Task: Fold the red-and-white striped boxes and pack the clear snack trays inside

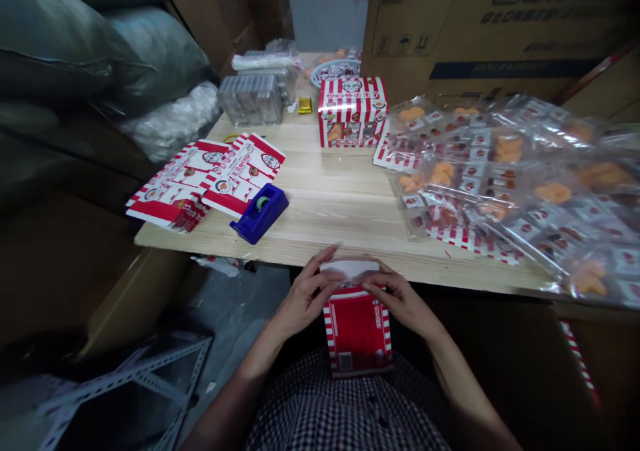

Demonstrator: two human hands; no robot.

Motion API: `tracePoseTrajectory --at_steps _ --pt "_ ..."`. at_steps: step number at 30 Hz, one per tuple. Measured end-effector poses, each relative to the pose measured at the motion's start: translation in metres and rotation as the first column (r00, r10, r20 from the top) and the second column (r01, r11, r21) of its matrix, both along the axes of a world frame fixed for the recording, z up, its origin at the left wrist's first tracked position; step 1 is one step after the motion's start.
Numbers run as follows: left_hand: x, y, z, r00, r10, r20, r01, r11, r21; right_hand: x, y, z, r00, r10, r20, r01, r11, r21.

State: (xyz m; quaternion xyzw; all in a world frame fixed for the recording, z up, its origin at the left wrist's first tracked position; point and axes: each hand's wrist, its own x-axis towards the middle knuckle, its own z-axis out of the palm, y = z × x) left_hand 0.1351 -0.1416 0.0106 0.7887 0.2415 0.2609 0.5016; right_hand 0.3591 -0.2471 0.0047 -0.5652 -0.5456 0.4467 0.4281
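Both my hands hold a red-and-white striped cardboard box (357,331) upright at the table's near edge, above my lap. My left hand (304,292) grips its left upper side, and my right hand (397,299) grips the right. A white top flap (350,270) stands between my fingers. Beyond my hands lie flat printed box blanks (205,178) on the wooden table (320,201). A finished matching box (353,112) stands farther back. Clear bags of orange snacks and small sachets (510,178) cover the table's right side.
A blue tape dispenser (260,214) sits near the blanks. Clear plastic trays (250,99), a gold packet (305,105) and a round dish (334,71) stand at the far end. Cardboard cartons (490,31), dark sacks (95,51) and a slotted metal rack (125,384) surround the table.
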Motion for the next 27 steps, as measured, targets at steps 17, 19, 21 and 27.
tracePoseTrajectory --at_steps 17,19,21,27 --pt "0.003 -0.032 -0.025 0.969 0.249 -0.005 -0.245 0.951 -0.187 -0.007 -0.021 -0.013 0.946 -0.275 -0.174 0.278 0.961 -0.007" --pt "0.004 -0.029 -0.027 0.957 0.291 -0.013 -0.287 0.934 -0.212 -0.012 -0.027 -0.019 0.847 -0.418 -0.328 0.432 0.901 -0.031" --pt "0.006 -0.025 -0.023 0.937 0.35 -0.023 -0.346 0.91 -0.228 -0.017 -0.031 -0.02 0.777 -0.493 -0.391 0.506 0.859 -0.078" --pt "0.003 -0.013 0.016 0.94 0.34 -0.043 -0.342 0.928 -0.145 -0.015 -0.021 0.008 0.834 -0.479 -0.274 0.508 0.861 0.042"
